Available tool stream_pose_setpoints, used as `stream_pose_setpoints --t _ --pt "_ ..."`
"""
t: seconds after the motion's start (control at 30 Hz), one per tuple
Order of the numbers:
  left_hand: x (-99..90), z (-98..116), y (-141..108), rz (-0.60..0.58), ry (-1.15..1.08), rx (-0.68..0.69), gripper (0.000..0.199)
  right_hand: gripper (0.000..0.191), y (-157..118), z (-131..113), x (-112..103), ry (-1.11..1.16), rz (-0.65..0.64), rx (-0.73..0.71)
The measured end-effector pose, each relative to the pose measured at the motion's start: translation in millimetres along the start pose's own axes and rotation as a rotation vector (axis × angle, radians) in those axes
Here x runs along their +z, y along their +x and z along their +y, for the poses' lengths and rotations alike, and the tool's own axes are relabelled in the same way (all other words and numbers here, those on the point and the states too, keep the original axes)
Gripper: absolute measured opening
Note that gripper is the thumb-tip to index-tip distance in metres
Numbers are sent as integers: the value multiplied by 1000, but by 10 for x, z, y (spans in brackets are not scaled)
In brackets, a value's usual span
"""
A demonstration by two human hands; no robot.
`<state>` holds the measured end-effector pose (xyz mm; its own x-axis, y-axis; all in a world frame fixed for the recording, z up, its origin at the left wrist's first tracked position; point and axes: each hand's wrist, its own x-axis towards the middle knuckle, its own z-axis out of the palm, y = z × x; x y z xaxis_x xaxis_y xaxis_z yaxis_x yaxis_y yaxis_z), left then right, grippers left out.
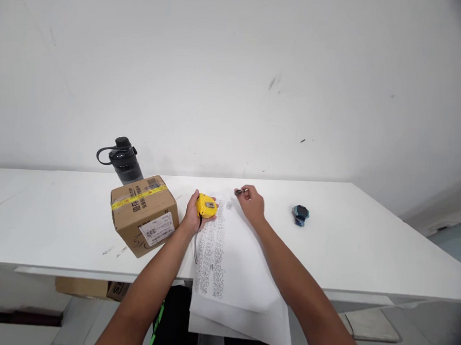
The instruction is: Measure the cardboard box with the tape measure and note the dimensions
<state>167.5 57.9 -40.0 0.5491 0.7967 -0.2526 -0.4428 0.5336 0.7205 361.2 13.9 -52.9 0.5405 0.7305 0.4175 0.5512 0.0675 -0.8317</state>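
- Your forearms [294, 273] slant inward.
- Your left hand [191, 216], palm up, cradles the yellow tape measure [205, 207] right of the box [137, 216].
- Your right hand [253, 207] pinches a dark object [238, 192] by the far end of the paper [246, 266].

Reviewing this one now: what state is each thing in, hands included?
Left hand: holding the yellow tape measure.
Right hand: pinching a small dark object, too small to identify.
Paper sheets: stacked, overhanging the table's front edge.
Cardboard box: taped shut.
Bottle: lid on, behind the box.
Watch-like device: lying on the table, display unreadable.
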Motion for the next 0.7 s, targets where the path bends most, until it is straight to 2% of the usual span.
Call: stream_pose_setpoints --t 0.13,0.23,0.43,0.7 --pt "26 7 -26 19 -39 27 49 40 -106 -21 119 88 -270 57" --pt "57 16 -63 27 -75 42 34 40 -133 -20 159 128 -379 99" --pt "81 1 -95 -39 -58 50 26 41 -101 60 203 84 -290 165" --pt "94 30 -100 35 -131 30 19 34 -98 84 227 69 -313 157"
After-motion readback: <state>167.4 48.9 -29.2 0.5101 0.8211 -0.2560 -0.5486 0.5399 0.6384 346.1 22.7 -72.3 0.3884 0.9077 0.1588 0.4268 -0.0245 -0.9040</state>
